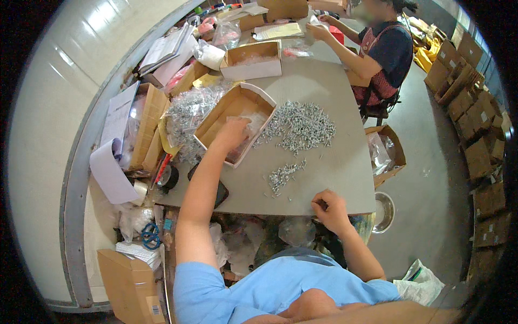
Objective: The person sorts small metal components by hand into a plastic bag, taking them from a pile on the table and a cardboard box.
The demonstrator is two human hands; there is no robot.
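My left hand (234,135) reaches down into an open white cardboard box (211,120) with a brown inside. It touches the small clear plastic bags (254,123) lying there, and its fingertips are hidden. My right hand (330,209) rests at the table's front edge with its fingers curled; what they hold, if anything, is hidden. Just beyond it lies a small group of silver screws (285,176). A larger heap of the same screws (303,125) spreads to the right of the box. Many filled clear bags (189,116) are piled against the box's left side.
Across the grey table (345,162), a co-worker (386,54) sits handling something white. Another white box (251,69) stands at the back. Papers (162,48), black tape (169,177) and blue-handled scissors (150,236) crowd the left. A carton (396,154) and metal bowl (384,212) sit right of the table.
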